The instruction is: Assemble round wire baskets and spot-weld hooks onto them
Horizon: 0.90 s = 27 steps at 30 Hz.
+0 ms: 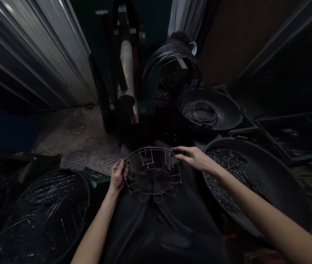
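Note:
A round wire basket frame [160, 193] is held over my lap, with short bent wire pieces standing all round its ring. My left hand [119, 175] is closed on the left side of its rim, thumb and fingers pinched together. At the upper right of the ring, my right hand [191, 157] pinches the rim with its fingertips. Whether a small wire piece is also between those fingertips, I cannot make out. Close to my right forearm is a wide dark basin [279, 183] with many small bent wire pieces [224, 176] in it.
Ahead stands a dark machine with a pale metal cylinder [127, 69]. Coiled wire [172, 55] hangs beside it, and another basin [230, 110] holds wire rings [199, 113]. A tub of wire parts [54, 205] stands at left. Wire rings [77, 159] lie on the floor.

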### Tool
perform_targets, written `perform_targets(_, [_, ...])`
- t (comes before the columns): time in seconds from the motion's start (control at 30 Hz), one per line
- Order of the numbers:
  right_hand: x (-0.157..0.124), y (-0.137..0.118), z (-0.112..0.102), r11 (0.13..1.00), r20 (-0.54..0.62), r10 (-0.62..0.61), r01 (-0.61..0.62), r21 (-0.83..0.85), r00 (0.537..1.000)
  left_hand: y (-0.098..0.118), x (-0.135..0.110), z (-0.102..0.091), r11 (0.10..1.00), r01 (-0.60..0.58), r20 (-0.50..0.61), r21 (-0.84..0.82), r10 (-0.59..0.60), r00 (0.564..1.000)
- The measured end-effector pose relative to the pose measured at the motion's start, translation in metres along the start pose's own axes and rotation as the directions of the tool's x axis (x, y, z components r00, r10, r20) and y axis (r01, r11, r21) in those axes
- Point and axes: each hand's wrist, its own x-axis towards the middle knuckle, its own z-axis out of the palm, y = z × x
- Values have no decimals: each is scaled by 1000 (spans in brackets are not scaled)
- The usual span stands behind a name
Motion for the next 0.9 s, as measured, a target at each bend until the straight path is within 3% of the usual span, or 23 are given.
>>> perform_targets(0.17, [5, 9, 3, 956, 16, 89, -90, 279, 996, -4, 1, -2, 1000, -6, -10, 4, 6, 1000])
perform_targets(0.4, [9, 14, 3, 876, 55, 110, -123, 467, 992, 1, 3, 3, 1000, 0, -14, 19, 0, 1000])
perform_targets(0.5, [4, 3, 0, 886, -30, 94, -70, 458, 995, 17, 4, 7, 999, -42, 11, 12, 42, 999])
perform_targets(0.67, [-5, -11, -7, 926, -235, 21, 70, 371, 972, 49, 15, 11, 967, -253, 77, -10, 253, 964])
perform_targets(0.8, [-19, 0, -3, 953, -347, -3, 108, 283, 938, 54, 18, 13, 971, -237, 53, -31, 238, 970])
perform_targets(0.9, [-30, 12, 7, 968, -291, 7, 66, 241, 957, 48, 16, 9, 981, -177, 28, -77, 179, 983])
